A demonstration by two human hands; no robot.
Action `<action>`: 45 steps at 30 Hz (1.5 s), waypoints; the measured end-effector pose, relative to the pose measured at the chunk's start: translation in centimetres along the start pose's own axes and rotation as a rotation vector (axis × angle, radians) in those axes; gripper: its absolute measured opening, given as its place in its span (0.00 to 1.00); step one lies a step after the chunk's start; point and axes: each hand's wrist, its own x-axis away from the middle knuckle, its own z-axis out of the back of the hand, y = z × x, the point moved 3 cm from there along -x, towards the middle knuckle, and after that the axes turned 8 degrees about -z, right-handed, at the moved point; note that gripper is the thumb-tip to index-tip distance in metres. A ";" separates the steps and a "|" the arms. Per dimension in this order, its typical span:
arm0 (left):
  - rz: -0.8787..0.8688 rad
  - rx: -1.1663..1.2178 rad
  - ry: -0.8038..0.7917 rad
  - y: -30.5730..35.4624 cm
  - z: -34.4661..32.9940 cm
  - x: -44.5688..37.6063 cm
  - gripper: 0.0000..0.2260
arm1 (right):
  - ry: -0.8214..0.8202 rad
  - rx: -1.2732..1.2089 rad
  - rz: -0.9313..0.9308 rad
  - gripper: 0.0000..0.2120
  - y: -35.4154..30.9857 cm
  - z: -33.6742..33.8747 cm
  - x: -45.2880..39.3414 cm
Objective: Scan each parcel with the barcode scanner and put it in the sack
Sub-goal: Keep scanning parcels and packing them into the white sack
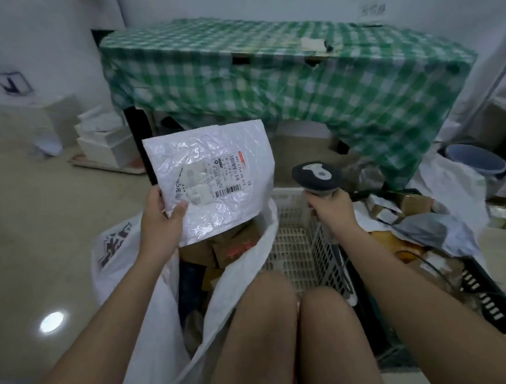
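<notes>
The left hand [160, 217] has its grip clamped on the lower left edge of a white bubble-mailer parcel [211, 180], held label-up above the open sack [169, 304]. The right hand [330, 208] has its grip wrapped round the barcode scanner [315, 177] over the white crate [298, 242], just right of the parcel.

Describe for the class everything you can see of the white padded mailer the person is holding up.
The white padded mailer is a flat, crinkled, glossy plastic bubble envelope, held upright and slightly tilted above the open sack. A printed shipping label with barcodes and red trim is stuck sideways on the face turned to the camera. The left hand grips its lower left corner, thumb on the front. Its lower edge hangs over the sack's mouth, above brown boxes inside. The barcode scanner in the right hand is beside it, not touching.
</notes>
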 end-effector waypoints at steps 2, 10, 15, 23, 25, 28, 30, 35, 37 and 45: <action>0.019 -0.061 0.022 -0.9 2.9 0.2 0.12 | -0.021 0.085 0.031 0.11 -0.3 -3.2 -0.8; -0.028 -0.251 -0.098 -5.6 6.6 2.2 0.14 | -0.042 0.399 -0.027 0.26 2.8 -10.7 -4.5; -0.604 -0.772 -0.392 -6.4 2.0 3.1 0.27 | 0.005 0.201 -0.091 0.09 3.1 -10.9 -5.5; -0.408 -1.153 -0.809 -12.2 -8.3 -0.5 0.34 | -0.013 0.017 -0.076 0.15 2.1 -8.8 -5.5; -0.388 -1.189 -0.869 -13.4 -10.3 -1.1 0.32 | -0.018 -0.009 -0.072 0.16 2.4 -8.7 -5.9; -0.330 -1.186 -0.882 -15.6 -12.8 -1.7 0.33 | -0.024 -0.025 -0.079 0.15 2.6 -8.7 -6.4; -0.316 -1.246 -0.873 -16.3 -13.4 -2.4 0.36 | -0.033 -0.043 -0.056 0.13 2.6 -8.7 -6.9; -0.323 -1.277 -0.830 -19.3 -13.0 -4.9 0.38 | -0.043 -0.097 0.048 0.10 -0.4 -9.1 -9.0; -0.332 -1.272 -0.744 -19.7 -12.8 -5.8 0.37 | -0.046 -0.130 0.106 0.12 -2.2 -9.4 -9.7; -0.053 -0.927 -0.958 -19.9 -11.5 -7.8 0.29 | -0.071 0.026 0.176 0.15 -2.8 -11.7 -10.2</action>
